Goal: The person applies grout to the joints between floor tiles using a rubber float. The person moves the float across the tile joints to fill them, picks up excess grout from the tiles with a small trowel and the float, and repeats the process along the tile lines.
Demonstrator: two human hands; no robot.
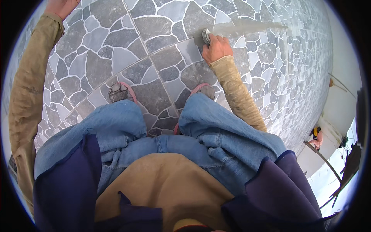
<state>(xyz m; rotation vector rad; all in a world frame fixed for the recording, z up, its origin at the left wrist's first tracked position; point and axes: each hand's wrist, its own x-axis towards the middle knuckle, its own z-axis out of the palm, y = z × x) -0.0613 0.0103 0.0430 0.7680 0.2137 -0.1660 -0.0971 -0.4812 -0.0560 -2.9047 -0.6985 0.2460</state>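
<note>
Right hand [218, 49]: fingers curled and pinching a grey tool [206, 36]; the thumb side is hidden from me, so I cannot tell how deep the hold goes.
Grey tool: just off the far left side of the knuckles, within the grip; it looks to be against the tiled floor [160, 29], though its underside is out of my sight.
Tool's long axis: roughly near to far by what I can see, tipped a little; I cannot make out its full outline past the fingers.
Grey streak [251, 28]: starts beside the tool and runs right, thinning at its right end; I judge this the relation that matters, since the tool's visible length lies across the streak and the tool sits at the streak's left end.
Nearer hand: the right, by far; it holds the tool, with the right sleeve [235, 89] reaching back to the near right.
Left hand [62, 7]: well apart at the far left, cut off by my view; I cannot tell whether its fingers are spread or closed, or what it touches.
Right sandal [196, 88]: nearer than the grip and a little left of it, on the tiles.
Left sandal [132, 91]: farther left, apart from both hands.
Jeans [162, 144]: bent legs, nearer than the sandals, well clear of the tool.
</note>
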